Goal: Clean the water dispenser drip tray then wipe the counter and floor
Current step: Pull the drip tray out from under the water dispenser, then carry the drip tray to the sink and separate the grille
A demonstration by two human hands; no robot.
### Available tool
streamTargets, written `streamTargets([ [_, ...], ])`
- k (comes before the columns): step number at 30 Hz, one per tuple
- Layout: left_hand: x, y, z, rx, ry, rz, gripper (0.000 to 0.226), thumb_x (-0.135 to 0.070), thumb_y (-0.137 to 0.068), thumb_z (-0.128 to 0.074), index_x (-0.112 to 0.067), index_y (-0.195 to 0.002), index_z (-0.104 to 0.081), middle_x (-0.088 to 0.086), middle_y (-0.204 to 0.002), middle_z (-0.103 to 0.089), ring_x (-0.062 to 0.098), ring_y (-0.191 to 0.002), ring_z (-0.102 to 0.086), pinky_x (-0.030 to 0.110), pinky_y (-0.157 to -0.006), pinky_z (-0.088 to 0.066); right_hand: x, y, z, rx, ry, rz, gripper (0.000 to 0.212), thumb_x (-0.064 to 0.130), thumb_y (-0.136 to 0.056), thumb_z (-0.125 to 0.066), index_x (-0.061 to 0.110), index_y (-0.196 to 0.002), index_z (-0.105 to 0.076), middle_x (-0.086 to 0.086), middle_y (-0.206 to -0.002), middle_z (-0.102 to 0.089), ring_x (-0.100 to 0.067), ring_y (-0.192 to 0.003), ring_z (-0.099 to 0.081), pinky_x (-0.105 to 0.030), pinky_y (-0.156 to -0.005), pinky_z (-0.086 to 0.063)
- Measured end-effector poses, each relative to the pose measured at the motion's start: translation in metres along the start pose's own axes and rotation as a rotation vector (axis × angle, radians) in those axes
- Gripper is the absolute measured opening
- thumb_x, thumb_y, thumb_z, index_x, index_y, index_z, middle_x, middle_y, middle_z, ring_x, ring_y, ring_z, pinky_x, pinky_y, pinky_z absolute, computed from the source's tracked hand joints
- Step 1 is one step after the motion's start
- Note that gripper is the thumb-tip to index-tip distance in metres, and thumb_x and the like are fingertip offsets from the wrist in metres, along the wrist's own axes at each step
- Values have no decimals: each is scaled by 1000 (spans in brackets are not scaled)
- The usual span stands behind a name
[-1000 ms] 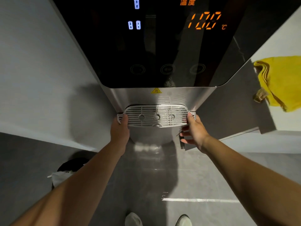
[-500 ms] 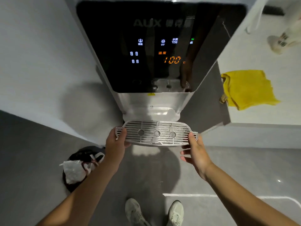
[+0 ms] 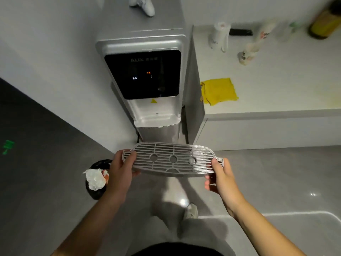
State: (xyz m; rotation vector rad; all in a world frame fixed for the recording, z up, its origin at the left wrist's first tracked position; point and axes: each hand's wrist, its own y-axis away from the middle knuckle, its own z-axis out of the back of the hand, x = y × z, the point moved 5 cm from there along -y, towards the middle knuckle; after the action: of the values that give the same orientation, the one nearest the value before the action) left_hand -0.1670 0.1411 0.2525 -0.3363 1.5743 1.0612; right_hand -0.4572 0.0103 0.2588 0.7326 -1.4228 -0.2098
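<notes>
The grey slotted drip tray (image 3: 172,158) is out of the water dispenser (image 3: 147,80) and held level in the air in front of it, above the floor. My left hand (image 3: 120,169) grips its left end and my right hand (image 3: 220,179) grips its right end. The dispenser's tray recess (image 3: 156,118) stands bare below the black panel. A yellow cloth (image 3: 218,91) lies crumpled on the white counter (image 3: 276,85) just right of the dispenser. The grey floor (image 3: 267,172) lies below.
A black bin (image 3: 98,179) with white crumpled paper sits on the floor at the left, close to my left hand. Several cups and bottles (image 3: 247,52) stand at the back of the counter. A white controller (image 3: 143,4) rests on top of the dispenser. My shoe (image 3: 191,211) is below the tray.
The tray has been pulled out of the dispenser and carried back toward me in both hands. My view has backed away, so the whole dispenser and counter now show.
</notes>
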Motion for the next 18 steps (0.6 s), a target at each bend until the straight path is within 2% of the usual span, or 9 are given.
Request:
streamTargets([
  [3, -5, 32, -14, 90, -10, -29, 10, -25, -104, -61, -22, -109, -69, 3, -103, -80, 22, -97, -77, 35, -73, -65, -3, 41, 28, -87, -17, 47, 19, 39, -107, -49, 21, -106, -56, -8, -75, -56, -20, -64, -52, -30, -57, -54],
  [7, -1, 64, -41, 215, -29, -67, 9, -24, -101, -65, -31, -99, -70, 6, -106, -77, 20, -96, -76, 37, -70, -65, -19, 93, 66, -244, -59, 71, 18, 40, -107, -50, 24, -104, -57, -7, -75, -57, -22, -69, -53, -30, -59, -55],
  [9, -2, 82, -57, 295, -56, -93, 4, -33, -95, -69, -32, -99, -69, 6, -109, -74, 18, -97, -75, 36, -69, -65, -31, 119, 84, -334, -110, 76, 18, 40, -106, -50, 24, -106, -58, -5, -75, -58, -21, -69, -54, -30, -59, -56],
  [11, -4, 98, -76, 386, -107, -135, 18, -41, -85, -70, -30, -100, -69, 2, -104, -75, 14, -92, -75, 33, -64, -64, -43, 144, 103, -414, -153, 72, 18, 40, -106, -51, 24, -106, -59, -4, -75, -59, -21, -68, -55, -30, -59, -56],
  [15, -1, 136, -121, 551, -147, -115, 6, -19, -100, -67, -16, -105, -66, 1, -91, -78, 14, -80, -76, 28, -59, -61, -63, 192, 142, -538, -235, 47, 20, 43, -104, -51, 25, -108, -59, -5, -77, -59, -21, -64, -56, -34, -64, -56],
  [17, 0, 157, -144, 626, -161, -94, 5, -19, -102, -64, -15, -105, -65, 3, -88, -78, 12, -67, -72, 23, -55, -57, -72, 213, 164, -593, -273, 52, 23, 46, -103, -52, 25, -109, -60, -2, -75, -62, -19, -62, -57, -35, -65, -56],
  [18, 2, 168, -156, 659, -190, -95, 6, -20, -103, -64, -15, -106, -66, 5, -91, -78, 13, -67, -72, 24, -56, -57, -76, 223, 175, -616, -291, 55, 24, 47, -102, -52, 26, -109, -60, -1, -74, -63, -19, -62, -58, -35, -65, -56],
])
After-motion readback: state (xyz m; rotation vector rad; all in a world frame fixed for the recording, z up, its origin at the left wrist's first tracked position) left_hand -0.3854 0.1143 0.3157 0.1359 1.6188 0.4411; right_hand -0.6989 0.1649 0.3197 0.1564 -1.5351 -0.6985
